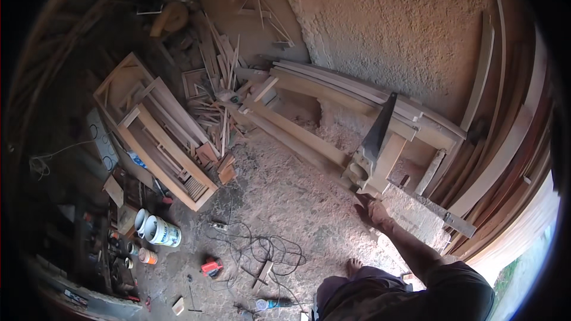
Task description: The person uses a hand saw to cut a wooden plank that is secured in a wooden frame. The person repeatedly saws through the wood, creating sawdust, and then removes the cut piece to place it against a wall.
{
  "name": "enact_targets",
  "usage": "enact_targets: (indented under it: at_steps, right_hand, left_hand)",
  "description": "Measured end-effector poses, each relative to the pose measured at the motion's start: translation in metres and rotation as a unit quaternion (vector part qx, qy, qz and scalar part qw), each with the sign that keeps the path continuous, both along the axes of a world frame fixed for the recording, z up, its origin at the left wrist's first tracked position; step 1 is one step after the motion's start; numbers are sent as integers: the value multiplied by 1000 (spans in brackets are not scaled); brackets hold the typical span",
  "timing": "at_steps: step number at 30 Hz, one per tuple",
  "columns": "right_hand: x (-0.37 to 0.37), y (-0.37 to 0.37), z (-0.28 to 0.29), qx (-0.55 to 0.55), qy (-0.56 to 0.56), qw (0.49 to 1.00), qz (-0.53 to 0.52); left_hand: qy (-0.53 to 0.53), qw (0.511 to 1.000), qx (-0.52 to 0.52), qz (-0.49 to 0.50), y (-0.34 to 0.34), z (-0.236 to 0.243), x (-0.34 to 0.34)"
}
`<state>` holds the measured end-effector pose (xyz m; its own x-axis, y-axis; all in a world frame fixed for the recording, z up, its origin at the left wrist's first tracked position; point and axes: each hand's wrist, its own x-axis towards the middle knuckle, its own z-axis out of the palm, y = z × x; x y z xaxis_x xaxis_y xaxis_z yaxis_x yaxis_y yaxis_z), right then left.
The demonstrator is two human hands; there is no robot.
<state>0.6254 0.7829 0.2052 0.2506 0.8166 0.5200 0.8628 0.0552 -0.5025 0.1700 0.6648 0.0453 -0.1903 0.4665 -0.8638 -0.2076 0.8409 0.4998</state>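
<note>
Your right hand [373, 211] is down at the near edge of the long wooden bench [300, 135], toward its right end, with the fingers a bit bent; I cannot tell if they hold something or only touch the edge, and your left hand is not in view. Just past your fingers, a short pale piece of wood [391, 157] lies across the bench, with its near end by that same edge. A saw [380, 128] sits beside it, with the handle [357, 171] toward the near edge and the dark blade pointing to the far edge, and your hand is not on that handle. It looks to me like the step in hand is hand work at the edge, maybe feeling or steadying the wood, and not cutting. The next move seems to call for a sure hold on the wood, so it does not slip, and for fingers well away from the saw's teeth. If you want the saw, its handle is near your hand, so a short reach would do. Mind your feet too, because a messy black cord [267, 249] lies on the floor near your bare foot [354, 266]
</note>
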Motion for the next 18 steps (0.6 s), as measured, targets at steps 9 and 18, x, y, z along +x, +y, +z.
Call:
enact_targets:
  at_steps: [9,18]
  right_hand:
    - [40,86,14,-237,28,970,-38]
    - [42,137,14,-154,-102,966,-181]
  left_hand:
    - [-38,989,66,-130,260,-24,53]
    - [-95,942,261,-187,655,90,287]
